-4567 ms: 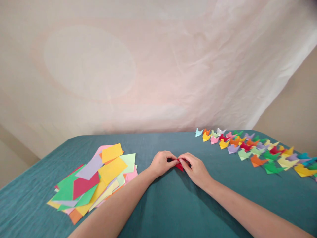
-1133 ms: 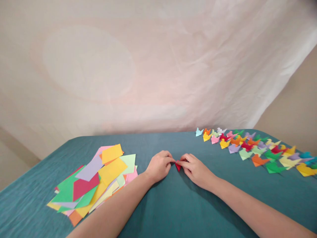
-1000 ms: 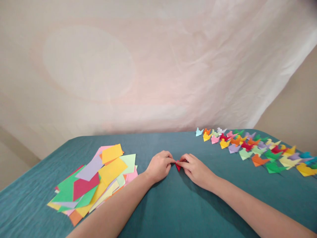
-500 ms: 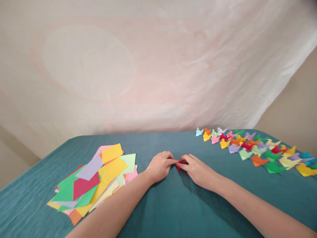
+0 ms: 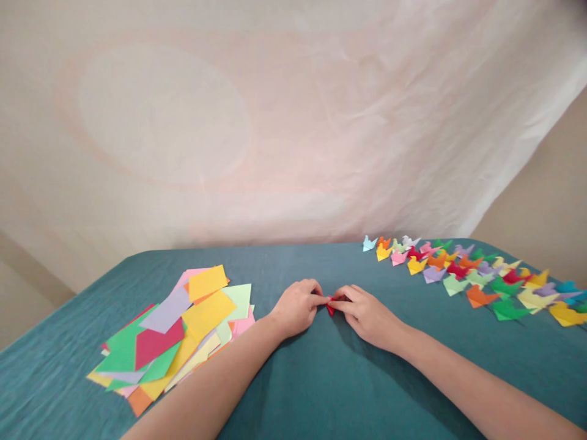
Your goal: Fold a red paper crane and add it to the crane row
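Between my two hands, near the middle of the table, is a small folded piece of red paper (image 5: 330, 309). Most of it is covered by my fingers, so its full shape is hidden. My left hand (image 5: 299, 307) pinches it from the left, index finger stretched along its top. From the right, my right hand (image 5: 362, 310) closes thumb and fingers on its other side. The fingertips of both hands almost meet over the paper.
A loose pile of coloured paper sheets (image 5: 160, 342) lies left of my left forearm. At the right, rows of folded paper birds (image 5: 480, 297) stand on the teal tablecloth (image 5: 293, 391). A pale cloth (image 5: 293, 122) hangs behind the table.
My right fingers have shifted slightly on the red paper, and a little more of it shows between my hands. My left hand stays almost where it was.
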Tool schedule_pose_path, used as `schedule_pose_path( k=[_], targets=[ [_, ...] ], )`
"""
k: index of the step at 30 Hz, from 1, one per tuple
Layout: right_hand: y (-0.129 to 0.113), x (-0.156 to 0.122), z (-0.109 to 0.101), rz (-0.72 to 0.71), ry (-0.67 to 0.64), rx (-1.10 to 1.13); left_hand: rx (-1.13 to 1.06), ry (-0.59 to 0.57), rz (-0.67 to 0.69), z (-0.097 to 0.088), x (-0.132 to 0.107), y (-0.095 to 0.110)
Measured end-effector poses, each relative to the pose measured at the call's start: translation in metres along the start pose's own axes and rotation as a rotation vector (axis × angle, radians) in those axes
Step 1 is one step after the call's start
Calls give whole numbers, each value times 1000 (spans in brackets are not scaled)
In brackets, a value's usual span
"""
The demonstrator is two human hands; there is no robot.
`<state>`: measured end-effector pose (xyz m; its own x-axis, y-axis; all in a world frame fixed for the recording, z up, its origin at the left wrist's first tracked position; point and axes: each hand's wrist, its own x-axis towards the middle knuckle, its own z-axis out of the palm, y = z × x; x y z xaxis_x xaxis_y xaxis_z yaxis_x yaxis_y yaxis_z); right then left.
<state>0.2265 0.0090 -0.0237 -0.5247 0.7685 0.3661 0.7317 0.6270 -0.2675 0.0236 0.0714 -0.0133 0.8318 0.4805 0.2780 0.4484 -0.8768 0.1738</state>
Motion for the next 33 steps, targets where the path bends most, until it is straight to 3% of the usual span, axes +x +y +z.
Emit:
schedule_pose_path(
  k=[8,14,21,33],
  targets=[
    [1,1,3,55,59,58,159,-49,45,-7,0,6],
    [1,2,5,42,76,46,336,-13,209,-14,3,14],
    [2,2,5,59,72,75,371,1,338,-15,6,15],
    [6,3,7,62,84,92,387,16,369,-16,7,13]
  ],
)
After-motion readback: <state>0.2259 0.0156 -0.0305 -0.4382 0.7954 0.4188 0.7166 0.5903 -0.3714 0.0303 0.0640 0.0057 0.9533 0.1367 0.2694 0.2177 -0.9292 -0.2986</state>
